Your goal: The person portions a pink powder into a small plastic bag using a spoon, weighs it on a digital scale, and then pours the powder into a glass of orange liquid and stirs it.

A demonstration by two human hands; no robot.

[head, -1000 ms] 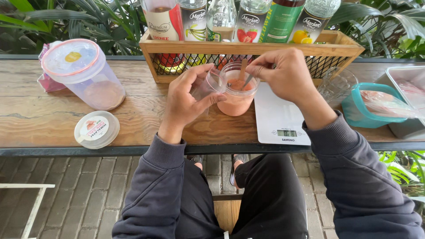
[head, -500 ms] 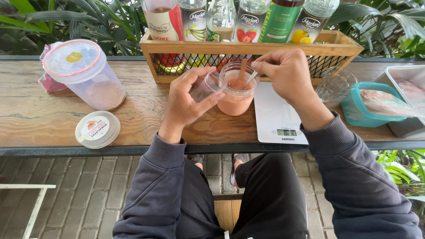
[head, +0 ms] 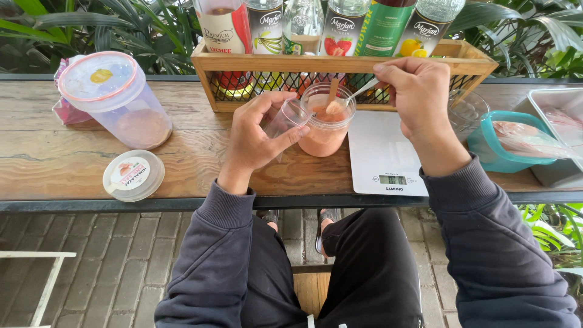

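Two hands work over a clear jar [head: 325, 124] at the centre of the head view, standing on the wooden table [head: 54, 152] and filled most of the way with a pink-orange powder or paste. The left hand [head: 258, 136] is curled around a small clear plastic cup [head: 286, 118], thumb and fingers closed on it, tilting it with its mouth just beside the jar's rim; what the cup holds is hard to make out. The right hand [head: 416, 91] is closed on the handle of a metal spoon [head: 349, 98], whose bowl dips into the jar. A wooden stick also stands in the jar.

Behind the jar, a wooden crate [head: 340, 64] with mesh sides holds a row of syrup bottles across the top of the frame. To the right of the jar lies a white kitchen scale [head: 382, 155]. At upper left stands a lidded clear tub [head: 115, 97] with pinkish powder at its bottom, and below it a round white lid [head: 133, 175] lies flat. At the right edge sit a teal bowl [head: 507, 143] and a grey tray [head: 562, 106].
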